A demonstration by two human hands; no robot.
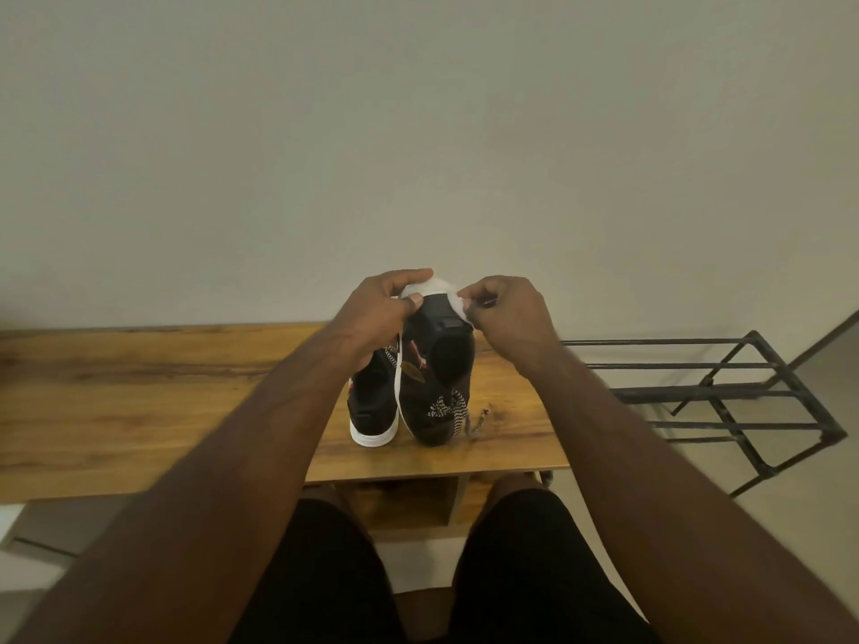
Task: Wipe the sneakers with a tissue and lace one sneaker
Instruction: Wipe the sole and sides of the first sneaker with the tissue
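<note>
A person's left hand [383, 309] holds a black sneaker [439, 364] tipped up on the tabletop [139, 402] while the right hand [506, 313] pinches a tissue [458, 303] against its heel; wiping under way, lacing apparently undone.

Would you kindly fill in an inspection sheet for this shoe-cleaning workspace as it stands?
Surface: wooden table, grain visible, a shelf opening beneath its front edge.
Job's things: held sneaker, black with a white sole, tipped heel-up with its toe on the table, patterned laces loose; second sneaker flat on the table beside it; white tissue against the raised heel.
Clutter: nothing seen.
Hands: left hand grips the raised sneaker's heel; right hand pinches the tissue at the heel's right edge.
Cables: nothing seen.
Surroundings: plain wall behind; black metal rack on the floor to the right; the person's dark shorts below.
</note>
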